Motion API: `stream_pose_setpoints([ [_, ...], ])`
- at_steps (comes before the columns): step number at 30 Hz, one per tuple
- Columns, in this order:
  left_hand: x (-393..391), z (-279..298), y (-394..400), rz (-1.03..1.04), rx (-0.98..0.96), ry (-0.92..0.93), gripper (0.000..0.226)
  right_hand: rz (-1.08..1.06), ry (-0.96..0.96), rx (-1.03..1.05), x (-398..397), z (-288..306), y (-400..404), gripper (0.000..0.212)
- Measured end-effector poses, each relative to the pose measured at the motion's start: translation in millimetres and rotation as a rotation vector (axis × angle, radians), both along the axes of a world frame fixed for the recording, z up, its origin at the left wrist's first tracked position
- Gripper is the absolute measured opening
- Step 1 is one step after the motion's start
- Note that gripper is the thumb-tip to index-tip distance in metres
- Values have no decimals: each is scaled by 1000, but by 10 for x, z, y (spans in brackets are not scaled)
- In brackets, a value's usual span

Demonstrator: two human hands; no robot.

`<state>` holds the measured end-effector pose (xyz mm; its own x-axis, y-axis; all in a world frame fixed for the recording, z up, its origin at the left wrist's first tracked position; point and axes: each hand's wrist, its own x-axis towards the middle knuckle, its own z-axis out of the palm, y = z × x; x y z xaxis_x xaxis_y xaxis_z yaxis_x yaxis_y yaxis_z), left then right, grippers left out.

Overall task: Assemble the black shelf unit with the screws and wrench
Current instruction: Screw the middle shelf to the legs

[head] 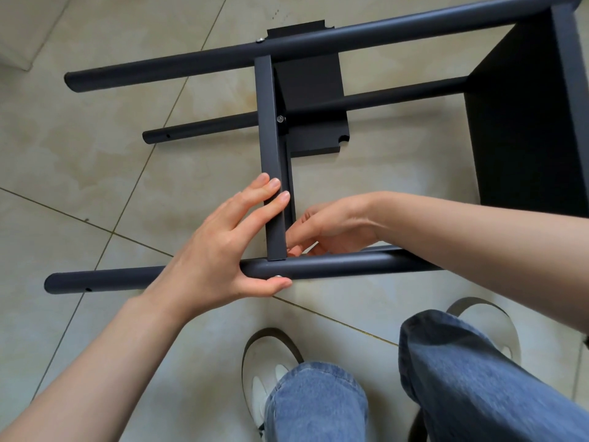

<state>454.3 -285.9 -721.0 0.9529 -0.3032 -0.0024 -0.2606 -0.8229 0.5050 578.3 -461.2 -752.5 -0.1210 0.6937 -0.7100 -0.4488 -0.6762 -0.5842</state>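
We look down at a black shelf unit (318, 122) lying on its side on a tiled floor (95, 154), partly built. Four round metal poles run left to right; the nearest pole (334, 266) crosses just in front of our knees. A flat rectangular crossbar (271, 138) runs from the far pole to the near one, and a dark shelf board (314, 100) sits between the poles behind it. A larger black panel (526, 122) closes the right end.

We judge the job to be roughly midway. Screw heads already show at the far joint (260, 40) and midway along the crossbar (280, 119). A third screw (278, 277) sits in the near pole, right under the crossbar's end, and looks not yet tightened. Empty holes near the poles' left ends suggest another shelf level is still to come. No wrench is visible.

The left hand (223, 250) steadies this joint: its straight fingers (271, 199) lie flat against the crossbar while the thumb presses the pole from below, beside the screw. The right hand (331, 228) reaches in behind the crossbar, fingers curled toward the joint; we cannot tell whether they pinch anything, since the tips are hidden.

The metal is matte charcoal, smooth, with rounded pole ends. The floor tiles are glossy beige with a marbled pattern and thin grout lines. Blue denim legs and white shoes show below.
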Motion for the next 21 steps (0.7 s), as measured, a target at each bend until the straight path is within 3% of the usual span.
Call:
stream_pose_setpoints([
  [10,-2,29,-10,8,5,23,94,24,-56,-42,-2,-10,47,9],
  [13,0,26,-14,8,6,21,94,15,-10,-22,41,5,8,19],
  [17,5,17,-20,10,25,-3,93,-1,-17,22,54,12,-20,12],
  [21,6,16,-16,3,42,-17,92,18,-58,-13,15,-15,17,21],
])
